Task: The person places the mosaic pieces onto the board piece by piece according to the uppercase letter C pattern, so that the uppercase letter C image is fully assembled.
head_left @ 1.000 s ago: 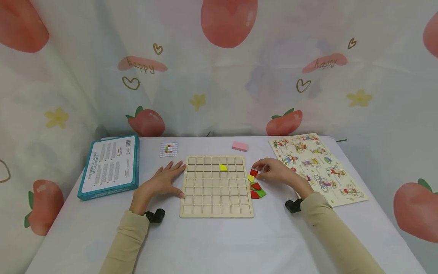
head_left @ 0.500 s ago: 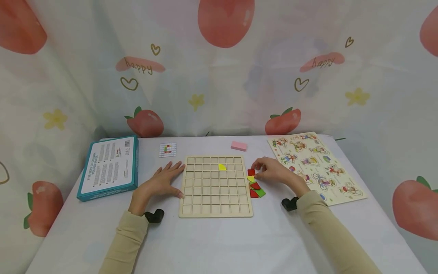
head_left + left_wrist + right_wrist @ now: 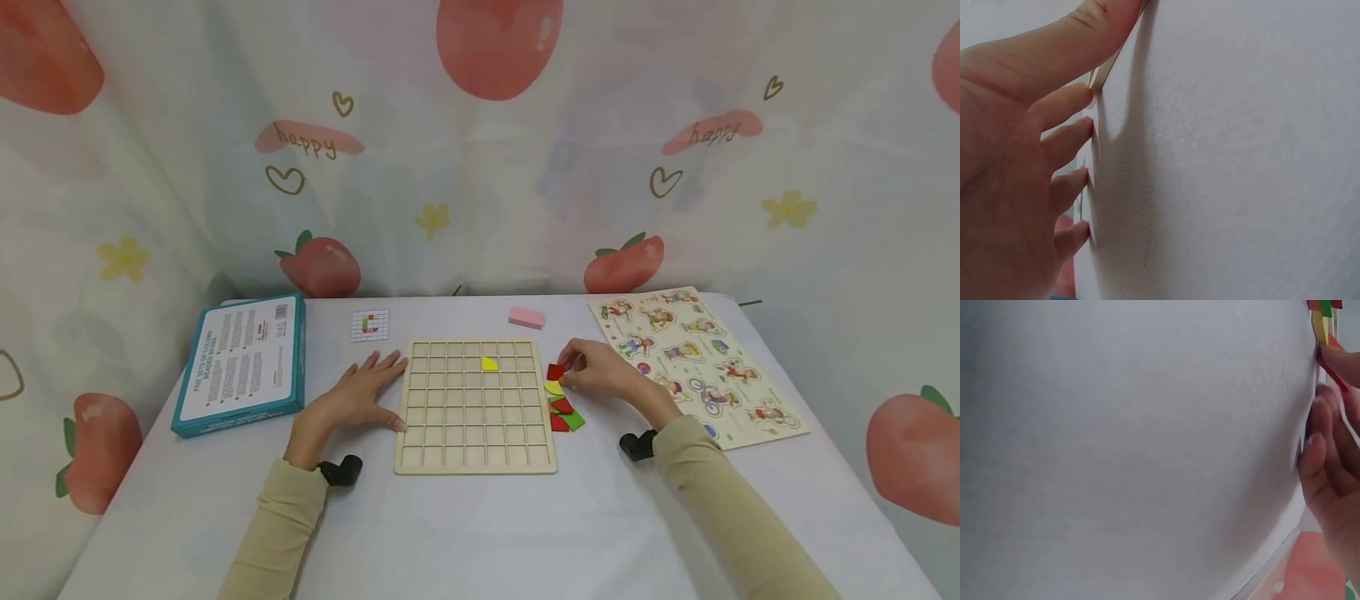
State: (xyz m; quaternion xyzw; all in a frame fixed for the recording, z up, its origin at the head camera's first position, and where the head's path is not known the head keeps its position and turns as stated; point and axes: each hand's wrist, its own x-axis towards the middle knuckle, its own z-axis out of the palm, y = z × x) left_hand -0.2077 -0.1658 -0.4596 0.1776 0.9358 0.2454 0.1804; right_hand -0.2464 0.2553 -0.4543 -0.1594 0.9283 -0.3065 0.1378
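A pale wooden grid board (image 3: 474, 467) lies mid-table with a yellow quarter-round tile (image 3: 489, 364) in one of its upper cells. My left hand (image 3: 354, 402) rests at the board's left edge, fingers spread and thumb touching the rim. In the left wrist view its fingertips (image 3: 1079, 179) meet the white cloth. To the board's right, my right hand (image 3: 603, 372) pinches a red tile (image 3: 555, 372) between thumb and finger; the right wrist view shows this red tile (image 3: 1334, 372) tilted up. Just below lie a yellow tile (image 3: 553, 388), more red tiles (image 3: 559, 423) and a green tile (image 3: 575, 420).
A small pattern card (image 3: 370, 326) and a pink block (image 3: 527, 317) lie behind the board. A teal-edged box (image 3: 243, 362) stands at the left. On the right, a picture puzzle board (image 3: 705, 367) lies under or beside the right forearm.
My right fingers have closed in on the top red tile, which is now tilted and slightly raised. My left hand stays at the board's edge.
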